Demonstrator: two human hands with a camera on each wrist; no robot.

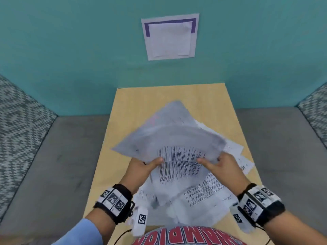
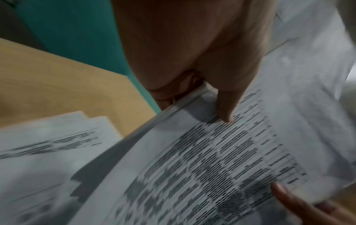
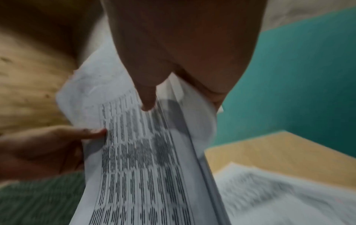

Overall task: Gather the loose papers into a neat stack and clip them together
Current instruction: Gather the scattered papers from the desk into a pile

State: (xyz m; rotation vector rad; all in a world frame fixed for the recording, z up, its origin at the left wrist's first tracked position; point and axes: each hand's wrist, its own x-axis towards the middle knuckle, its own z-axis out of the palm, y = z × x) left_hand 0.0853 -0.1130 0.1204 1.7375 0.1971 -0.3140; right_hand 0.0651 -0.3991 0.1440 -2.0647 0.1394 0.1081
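Observation:
A bundle of printed papers (image 1: 177, 138) is lifted off the wooden table (image 1: 134, 103), its far part curling over. My left hand (image 1: 146, 165) grips its left edge, thumb on the printed top sheet (image 2: 212, 152). My right hand (image 1: 215, 161) grips the right edge, thumb on top (image 3: 146, 97). Both views from the wrists are blurred and show the sheets' edges fanned under each thumb. More loose papers (image 1: 200, 197) lie spread on the table beneath. I see no clip.
The narrow table sits between grey bench seats (image 1: 53, 165) with patterned backs, against a teal wall (image 1: 70, 50). A paper notice (image 1: 169, 37) hangs on the wall. More loose sheets (image 1: 242, 160) stick out toward the table's right edge.

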